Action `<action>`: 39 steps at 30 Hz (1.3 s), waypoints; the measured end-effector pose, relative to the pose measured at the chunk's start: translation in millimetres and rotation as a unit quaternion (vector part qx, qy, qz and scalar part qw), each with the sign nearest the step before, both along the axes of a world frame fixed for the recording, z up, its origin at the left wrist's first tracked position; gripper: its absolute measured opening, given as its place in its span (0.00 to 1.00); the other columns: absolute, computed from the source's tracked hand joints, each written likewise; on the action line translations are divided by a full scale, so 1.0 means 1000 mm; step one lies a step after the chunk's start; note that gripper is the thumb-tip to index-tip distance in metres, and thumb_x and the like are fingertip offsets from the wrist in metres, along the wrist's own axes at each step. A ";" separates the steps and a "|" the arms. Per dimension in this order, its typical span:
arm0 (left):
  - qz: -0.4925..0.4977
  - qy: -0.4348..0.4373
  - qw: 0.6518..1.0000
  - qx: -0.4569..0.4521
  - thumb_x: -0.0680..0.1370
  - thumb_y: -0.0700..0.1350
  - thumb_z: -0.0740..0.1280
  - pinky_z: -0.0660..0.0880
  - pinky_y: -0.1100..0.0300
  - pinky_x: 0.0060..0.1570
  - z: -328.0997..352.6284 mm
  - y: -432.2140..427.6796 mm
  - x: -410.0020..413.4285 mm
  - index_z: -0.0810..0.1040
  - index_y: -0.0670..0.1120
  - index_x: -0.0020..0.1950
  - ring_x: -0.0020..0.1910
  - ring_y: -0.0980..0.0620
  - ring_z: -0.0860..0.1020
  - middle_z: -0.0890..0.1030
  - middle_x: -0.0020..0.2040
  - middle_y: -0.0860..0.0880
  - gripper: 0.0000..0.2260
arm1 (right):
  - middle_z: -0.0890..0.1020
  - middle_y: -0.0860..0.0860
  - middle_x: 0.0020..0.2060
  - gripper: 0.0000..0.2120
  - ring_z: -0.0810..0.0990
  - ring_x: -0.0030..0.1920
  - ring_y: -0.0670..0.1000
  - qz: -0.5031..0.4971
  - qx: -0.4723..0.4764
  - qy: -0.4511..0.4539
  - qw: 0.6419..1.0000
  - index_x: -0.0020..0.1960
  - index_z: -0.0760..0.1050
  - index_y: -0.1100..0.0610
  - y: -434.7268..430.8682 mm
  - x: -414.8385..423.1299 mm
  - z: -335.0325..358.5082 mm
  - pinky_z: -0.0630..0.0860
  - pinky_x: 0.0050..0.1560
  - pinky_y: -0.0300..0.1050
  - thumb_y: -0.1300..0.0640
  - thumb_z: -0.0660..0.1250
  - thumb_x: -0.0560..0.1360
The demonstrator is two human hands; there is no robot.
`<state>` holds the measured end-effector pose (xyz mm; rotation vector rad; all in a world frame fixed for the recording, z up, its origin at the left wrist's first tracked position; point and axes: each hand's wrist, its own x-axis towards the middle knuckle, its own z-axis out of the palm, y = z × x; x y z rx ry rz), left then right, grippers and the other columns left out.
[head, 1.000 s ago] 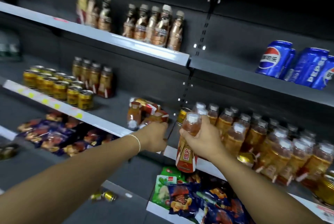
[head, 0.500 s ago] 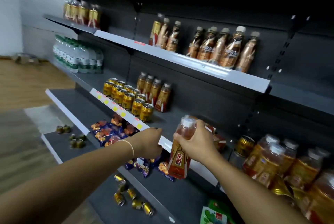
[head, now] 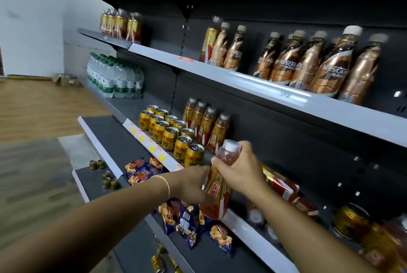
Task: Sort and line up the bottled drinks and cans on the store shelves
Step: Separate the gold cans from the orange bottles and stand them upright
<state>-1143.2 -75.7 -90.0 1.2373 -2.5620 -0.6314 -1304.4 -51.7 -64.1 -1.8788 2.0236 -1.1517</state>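
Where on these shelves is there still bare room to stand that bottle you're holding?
The held bottle fits best on the middle shelf, in the bare stretch between the four standing bottles and the toppled bottles. The top shelf has a gap between its three bottles and the Nescafe bottles. The gold cans stand packed.

Arms outstretched; right hand (head: pixel 239 171) grips bottle (head: pixel 217 194) neck, left hand (head: pixel 190 184) cups body.

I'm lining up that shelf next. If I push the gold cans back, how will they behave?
The cans stand short and wide, so they probably slide rather than tip. Packed in close rows, they likely move together. Knocked over, one would probably roll.
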 end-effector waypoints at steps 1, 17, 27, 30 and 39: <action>0.001 0.013 1.000 0.004 0.72 0.58 0.73 0.73 0.62 0.46 0.002 -0.010 -0.005 0.69 0.52 0.58 0.51 0.52 0.76 0.77 0.54 0.52 0.21 | 0.73 0.39 0.43 0.29 0.74 0.41 0.40 0.003 -0.008 -0.001 1.000 0.55 0.60 0.43 -0.008 -0.004 0.003 0.69 0.33 0.38 0.36 0.74 0.66; 0.069 0.205 0.976 0.004 0.60 0.46 0.80 0.81 0.60 0.45 0.022 -0.134 -0.078 0.77 0.48 0.57 0.48 0.54 0.80 0.82 0.49 0.53 0.27 | 0.80 0.45 0.53 0.35 0.79 0.55 0.50 -0.064 -0.059 -0.034 0.996 0.65 0.72 0.46 -0.112 -0.051 0.020 0.79 0.54 0.48 0.32 0.71 0.63; -0.032 0.177 0.983 -0.023 0.64 0.47 0.80 0.79 0.64 0.45 0.042 -0.222 -0.064 0.80 0.49 0.50 0.45 0.58 0.80 0.83 0.46 0.54 0.18 | 0.78 0.44 0.54 0.34 0.76 0.50 0.47 -0.079 -0.052 -0.046 0.994 0.71 0.62 0.42 -0.171 -0.029 0.029 0.70 0.47 0.39 0.35 0.71 0.71; -0.061 0.179 0.982 -0.020 0.70 0.44 0.74 0.79 0.56 0.53 0.039 -0.249 -0.055 0.81 0.46 0.54 0.51 0.53 0.81 0.83 0.50 0.50 0.14 | 0.77 0.39 0.49 0.31 0.75 0.48 0.43 -0.089 -0.058 -0.055 0.993 0.70 0.64 0.41 -0.190 -0.016 0.024 0.67 0.39 0.30 0.36 0.71 0.71; -0.036 0.197 0.978 0.060 0.65 0.43 0.80 0.80 0.57 0.52 0.027 -0.341 -0.025 0.84 0.47 0.47 0.48 0.54 0.82 0.85 0.46 0.52 0.12 | 0.79 0.27 0.40 0.14 0.79 0.46 0.33 -0.108 -0.049 -0.085 0.989 0.49 0.70 0.23 -0.231 0.013 0.006 0.79 0.51 0.38 0.40 0.72 0.72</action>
